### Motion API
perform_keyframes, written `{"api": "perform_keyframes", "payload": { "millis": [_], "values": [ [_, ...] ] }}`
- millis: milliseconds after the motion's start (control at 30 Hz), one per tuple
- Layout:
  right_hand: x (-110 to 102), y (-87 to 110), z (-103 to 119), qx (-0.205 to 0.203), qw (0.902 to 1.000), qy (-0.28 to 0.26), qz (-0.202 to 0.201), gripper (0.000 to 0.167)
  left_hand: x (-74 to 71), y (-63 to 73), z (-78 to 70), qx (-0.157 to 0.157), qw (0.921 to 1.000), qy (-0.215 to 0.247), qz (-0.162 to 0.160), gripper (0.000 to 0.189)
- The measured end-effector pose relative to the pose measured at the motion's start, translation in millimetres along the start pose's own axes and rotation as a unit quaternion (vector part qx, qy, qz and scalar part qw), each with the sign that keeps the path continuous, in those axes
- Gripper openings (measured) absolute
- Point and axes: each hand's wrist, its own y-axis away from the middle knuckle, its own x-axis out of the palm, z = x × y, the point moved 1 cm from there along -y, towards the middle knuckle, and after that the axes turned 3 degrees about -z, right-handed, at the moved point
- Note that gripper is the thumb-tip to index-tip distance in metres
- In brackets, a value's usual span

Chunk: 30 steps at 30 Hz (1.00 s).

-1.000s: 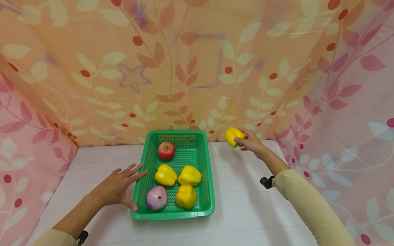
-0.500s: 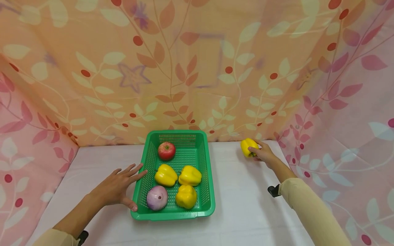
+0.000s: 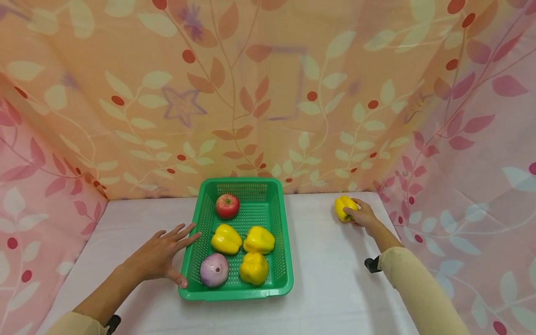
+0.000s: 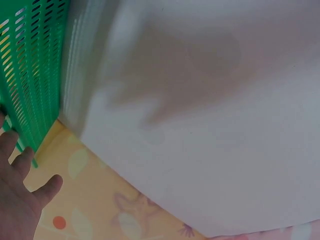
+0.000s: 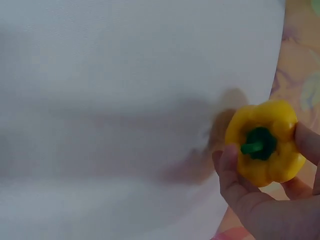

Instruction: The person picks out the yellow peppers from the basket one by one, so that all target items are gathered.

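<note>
My right hand (image 3: pixel 362 215) grips a yellow bell pepper (image 3: pixel 345 208) at the far right of the white table. In the right wrist view the pepper (image 5: pixel 270 117) shows its green stem, with fingers and thumb around its sides. My left hand (image 3: pixel 161 256), fingers spread, is at the left rim of a green basket (image 3: pixel 289 260). The left wrist view shows that hand (image 4: pixel 20 195) beside the basket's slotted wall (image 4: pixel 35 75). Inside the basket lie a red apple (image 3: pixel 227 206), a purple onion (image 3: pixel 214 270) and three yellow peppers (image 3: pixel 253 269).
White cloth covers the table (image 3: pixel 318 288). A patterned orange curtain (image 3: pixel 259 93) rises along the back edge, and pink patterned curtains (image 3: pixel 481 153) stand at both sides. White tabletop lies between the basket and my right hand.
My right hand has carried the yellow bell pepper to the right and lower in the head view, toward the table's far right corner. The left hand and the basket have stayed put.
</note>
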Motion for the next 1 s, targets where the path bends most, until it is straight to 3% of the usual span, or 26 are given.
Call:
{"api": "perform_keyframes", "payload": {
  "millis": [467,1000],
  "values": [
    [4,-3.0,-11,0.038,0.9992,0.015,0.0,0.079,3.2,-0.8,1.1,0.0,1.0,0.003,-0.003,0.118],
    [-8,8.2,1,0.041,0.998,0.039,0.028,0.082,2.7,0.4,1.4,0.009,0.9999,-0.003,-0.013,0.119]
  ]
}}
